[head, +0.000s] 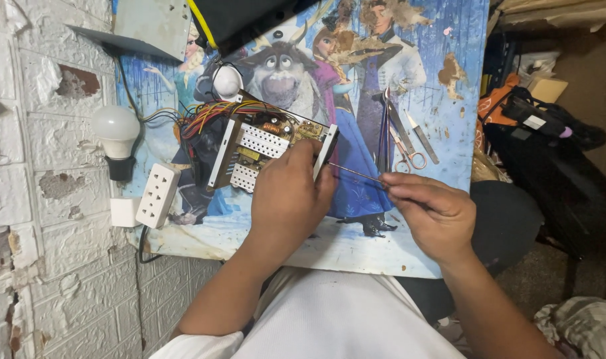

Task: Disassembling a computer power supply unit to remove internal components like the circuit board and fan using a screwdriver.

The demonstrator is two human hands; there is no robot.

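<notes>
An opened power supply unit (259, 143), a metal case with perforated white panels and a bundle of coloured wires (210, 112), lies on a table covered with a cartoon-printed cloth (356, 239). My left hand (286, 199) grips the unit's right end. My right hand (432, 213) pinches the handle end of a thin screwdriver (355, 174), whose tip reaches the unit's right side by my left thumb.
Scissors (409, 156), tweezers and other slim tools (392, 126) lie to the right on the cloth. At the left, a white light bulb (117, 129) and a white power strip (158, 195) sit by a brick-pattern wall. Black bags and clutter (542, 116) fill the right side.
</notes>
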